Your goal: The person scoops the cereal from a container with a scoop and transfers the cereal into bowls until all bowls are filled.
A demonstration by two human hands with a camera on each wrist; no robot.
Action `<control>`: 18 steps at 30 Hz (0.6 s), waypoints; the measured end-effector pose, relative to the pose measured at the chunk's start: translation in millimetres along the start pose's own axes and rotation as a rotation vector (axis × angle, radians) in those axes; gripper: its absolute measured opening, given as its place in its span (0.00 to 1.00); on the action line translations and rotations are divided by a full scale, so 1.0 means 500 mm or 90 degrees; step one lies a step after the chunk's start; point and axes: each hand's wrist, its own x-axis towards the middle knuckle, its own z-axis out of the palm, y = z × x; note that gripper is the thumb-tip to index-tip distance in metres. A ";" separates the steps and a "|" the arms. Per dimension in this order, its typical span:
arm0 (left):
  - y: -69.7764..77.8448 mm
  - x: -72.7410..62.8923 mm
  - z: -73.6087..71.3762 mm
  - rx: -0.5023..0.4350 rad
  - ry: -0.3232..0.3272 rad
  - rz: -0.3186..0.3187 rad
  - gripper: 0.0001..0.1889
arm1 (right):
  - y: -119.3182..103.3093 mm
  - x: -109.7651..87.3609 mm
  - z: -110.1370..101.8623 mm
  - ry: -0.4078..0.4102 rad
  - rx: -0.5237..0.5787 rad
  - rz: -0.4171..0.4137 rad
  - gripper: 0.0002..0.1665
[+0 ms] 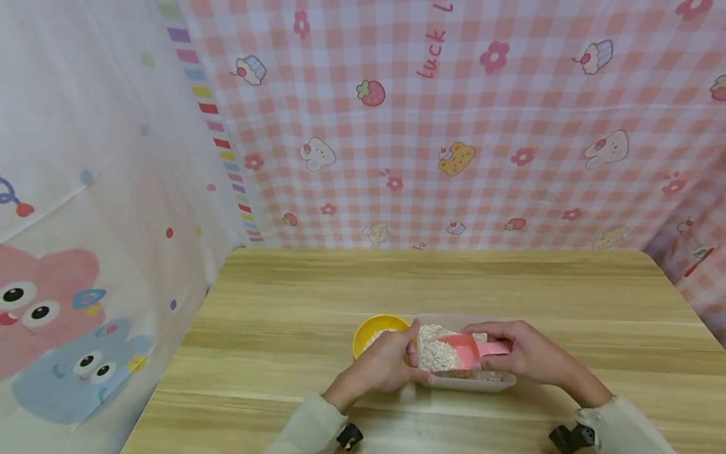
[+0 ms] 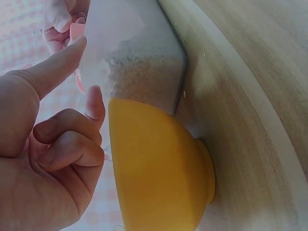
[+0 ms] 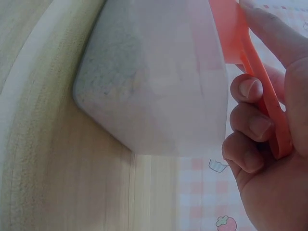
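Observation:
My right hand [image 1: 524, 350] grips the handle of a pink scoop [image 1: 466, 348], its fingers curled round it in the right wrist view. The scoop's head lies in a translucent plastic container [image 1: 482, 382], against pale flakes that look like oats [image 1: 439, 356]. At the container's left end, my left hand [image 1: 386, 359] holds the rim, thumb at the near corner and index finger towards the far one. Its other fingers are curled in the left wrist view. Just left of the container stands a yellow bowl [image 2: 156, 168] with similar flakes inside, partly hidden by my left hand.
The container and bowl stand on a wood-grain table [image 1: 283, 353]. Behind it hangs a pink checked cloth [image 1: 351, 126], and a white cartoon-printed cloth [image 1: 113, 208] hangs to the left. A few stray flakes lie on the table beside the container.

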 end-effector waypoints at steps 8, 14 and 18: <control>-0.005 0.001 0.001 -0.011 0.001 -0.003 0.54 | 0.002 0.005 0.000 -0.007 0.017 0.020 0.29; -0.009 0.002 0.003 -0.005 0.007 0.004 0.53 | 0.002 0.005 -0.002 -0.011 0.033 0.045 0.29; -0.011 0.001 0.004 -0.005 0.013 0.003 0.53 | 0.001 0.006 -0.002 -0.011 0.034 0.054 0.29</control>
